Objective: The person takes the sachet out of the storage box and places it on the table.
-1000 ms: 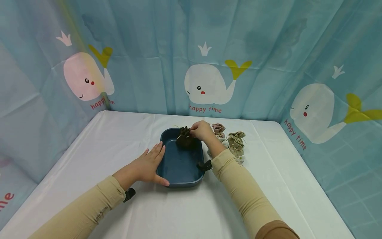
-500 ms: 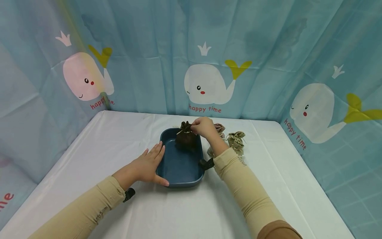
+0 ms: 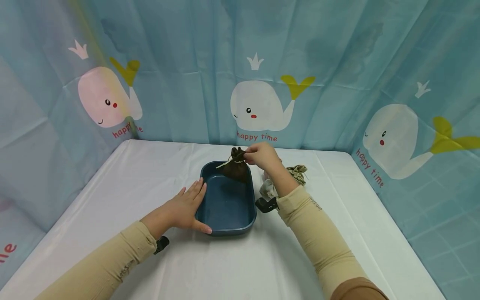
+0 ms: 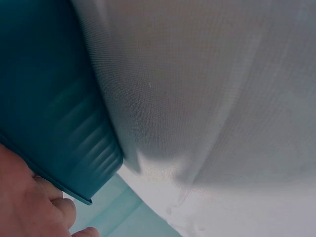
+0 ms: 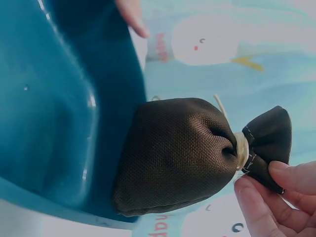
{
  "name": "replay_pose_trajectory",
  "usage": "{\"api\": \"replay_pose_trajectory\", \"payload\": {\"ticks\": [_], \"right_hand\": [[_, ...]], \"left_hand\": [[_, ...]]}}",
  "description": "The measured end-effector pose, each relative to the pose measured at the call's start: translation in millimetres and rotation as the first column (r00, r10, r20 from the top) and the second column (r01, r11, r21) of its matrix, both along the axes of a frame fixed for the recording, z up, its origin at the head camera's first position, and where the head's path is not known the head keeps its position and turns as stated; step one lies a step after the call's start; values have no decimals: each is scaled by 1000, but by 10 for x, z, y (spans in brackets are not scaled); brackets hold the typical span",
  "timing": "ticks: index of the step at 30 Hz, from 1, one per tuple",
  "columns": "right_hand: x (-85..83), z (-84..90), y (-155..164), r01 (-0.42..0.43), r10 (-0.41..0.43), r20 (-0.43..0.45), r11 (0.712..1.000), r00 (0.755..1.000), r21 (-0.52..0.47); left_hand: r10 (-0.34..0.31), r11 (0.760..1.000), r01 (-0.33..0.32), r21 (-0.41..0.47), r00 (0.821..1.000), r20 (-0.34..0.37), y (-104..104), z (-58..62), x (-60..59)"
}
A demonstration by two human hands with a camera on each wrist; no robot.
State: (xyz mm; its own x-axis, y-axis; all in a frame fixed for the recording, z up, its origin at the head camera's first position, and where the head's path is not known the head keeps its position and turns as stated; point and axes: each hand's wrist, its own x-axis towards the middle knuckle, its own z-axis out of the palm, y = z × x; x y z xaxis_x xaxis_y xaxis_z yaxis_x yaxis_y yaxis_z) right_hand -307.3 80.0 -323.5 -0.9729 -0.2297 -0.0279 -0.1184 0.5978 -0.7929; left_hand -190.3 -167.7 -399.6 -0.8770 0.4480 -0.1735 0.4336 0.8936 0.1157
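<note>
- Head view: a person's right hand (image 3: pixel 262 155) pinches the gathered neck of a dark brown mesh drawstring pouch (image 3: pixel 235 167), hanging it over the far end of a deep blue rectangular plastic tray (image 3: pixel 226 227). The left hand (image 3: pixel 184 208) lies flat, fingers straight, against the tray's near-left rim. The pouch appears clear of the tray floor, which shows nothing else in it. Beige drawstring pouches (image 3: pixel 297 173) sit just beyond the right forearm on the white tablecloth (image 3: pixel 157 166), none blocking the way.
- Left wrist view: fingertips (image 4: pixel 54 207) press the tray rim (image 4: pixel 74 148).
- Right wrist view: thumb and fingers (image 5: pixel 276 190) nip the pouch's ruffled top above its cream cord (image 5: pixel 241 149); its body hangs beside the tray wall (image 5: pixel 59 118).
</note>
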Motion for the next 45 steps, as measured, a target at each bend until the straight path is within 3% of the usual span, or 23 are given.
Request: {"api": "replay_pose_trajectory", "payload": {"ticks": [11, 24, 45], "right_hand": [[86, 194, 257, 20, -19, 9, 998, 1000, -53], [282, 300, 654, 40, -41, -8, 990, 999, -133], [592, 177, 1088, 36, -40, -26, 992, 999, -120]], "left_hand": [[-4, 1000, 4, 3, 1000, -4, -3, 25, -2], [0, 1000, 0, -11, 1000, 10, 12, 23, -1], [-3, 1000, 3, -16, 1000, 7, 5, 1, 0]]}}
